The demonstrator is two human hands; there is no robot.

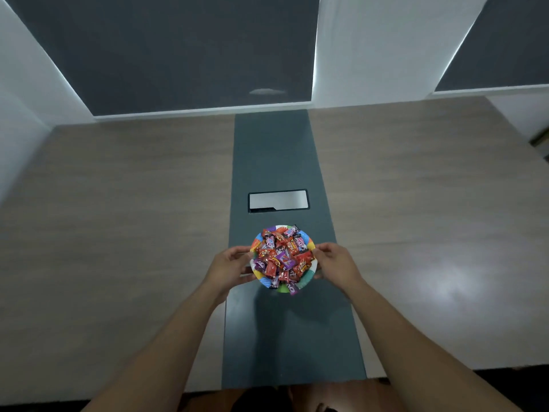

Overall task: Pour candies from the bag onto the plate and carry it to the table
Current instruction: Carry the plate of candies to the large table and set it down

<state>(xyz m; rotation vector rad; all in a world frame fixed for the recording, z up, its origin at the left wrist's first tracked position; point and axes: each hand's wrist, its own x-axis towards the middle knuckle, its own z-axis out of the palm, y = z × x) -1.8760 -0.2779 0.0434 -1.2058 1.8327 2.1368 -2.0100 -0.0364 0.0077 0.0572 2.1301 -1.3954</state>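
Note:
A round paper plate (306, 281) with a colourful rim is heaped with wrapped candies (282, 257) in red, purple and pink. It is over the dark centre strip (276, 162) of a long wooden table (118, 233). My left hand (230, 264) grips the plate's left rim and my right hand (334, 263) grips its right rim. Whether the plate rests on the strip or hovers just above it I cannot tell. No candy bag is in view.
A rectangular cable hatch (278, 200) with a shiny lid sits in the strip just beyond the plate. The table's near edge (291, 385) runs close to my body. White walls and dark window panels stand behind the table's far end.

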